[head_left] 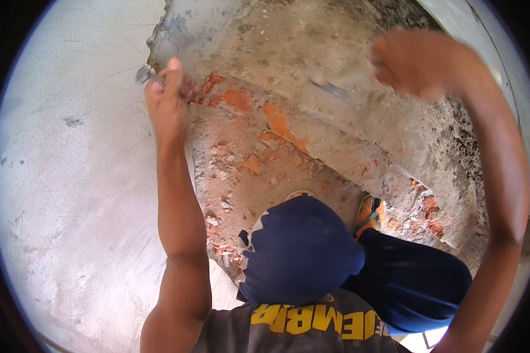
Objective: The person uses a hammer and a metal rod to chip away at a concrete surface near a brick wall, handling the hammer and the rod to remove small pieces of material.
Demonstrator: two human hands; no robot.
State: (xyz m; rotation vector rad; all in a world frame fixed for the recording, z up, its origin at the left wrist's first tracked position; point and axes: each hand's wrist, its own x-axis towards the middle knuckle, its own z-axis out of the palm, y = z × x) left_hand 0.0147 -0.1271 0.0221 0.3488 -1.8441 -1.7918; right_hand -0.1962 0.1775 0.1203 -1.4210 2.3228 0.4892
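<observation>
My left hand (168, 109) is closed around a short metal chisel (144, 75). One end of it sticks out past my fingers, beside the broken edge of the pale plaster (82, 170). Raised on the right, my right hand (421, 65) is a fist, smeared by motion. A blurred hammer (330, 89) extends leftward from it; its head shows as a grey streak and the handle barely shows. The hammer is apart from the chisel. Between and below my hands lies rough grey mortar (312, 47) with exposed orange brick (232, 99).
Brick rubble (253, 165) and dust cover the ledge in front of my knees. My bent legs in dark blue trousers (303, 247) fill the lower middle. A foot in a sandal (368, 213) rests by the rubble. At the upper right runs a pale wall strip (497, 44).
</observation>
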